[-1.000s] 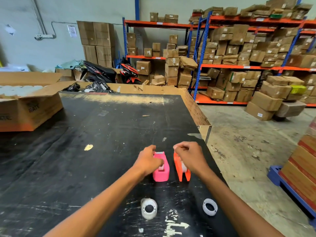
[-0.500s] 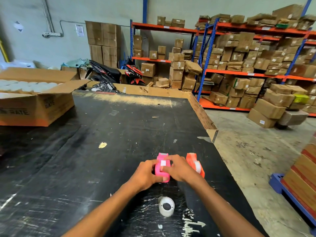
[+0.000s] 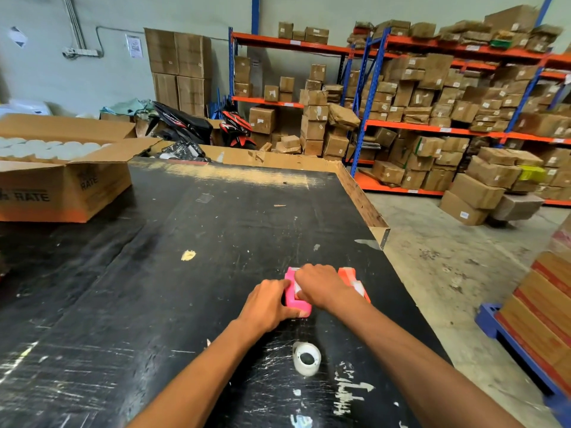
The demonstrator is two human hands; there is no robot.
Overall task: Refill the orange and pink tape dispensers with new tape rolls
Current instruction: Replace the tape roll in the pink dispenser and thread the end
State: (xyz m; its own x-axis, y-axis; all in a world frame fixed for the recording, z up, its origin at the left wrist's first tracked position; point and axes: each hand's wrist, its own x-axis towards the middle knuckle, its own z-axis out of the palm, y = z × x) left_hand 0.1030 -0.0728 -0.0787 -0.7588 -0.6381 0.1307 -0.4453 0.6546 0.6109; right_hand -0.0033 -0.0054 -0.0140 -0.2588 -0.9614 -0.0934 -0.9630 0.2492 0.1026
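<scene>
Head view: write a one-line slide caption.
Both hands, left and right, grip the pink dispenser; a tape roll waits nearby.

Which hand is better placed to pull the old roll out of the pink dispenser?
Right hand: its fingers sit over the pink dispenser top, while the left hand grips its side.

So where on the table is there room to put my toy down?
The black table is bare between the cardboard box and the hands. It is crowded where both hands grip the pink dispenser, beside the orange dispenser, near the tape roll.
</scene>
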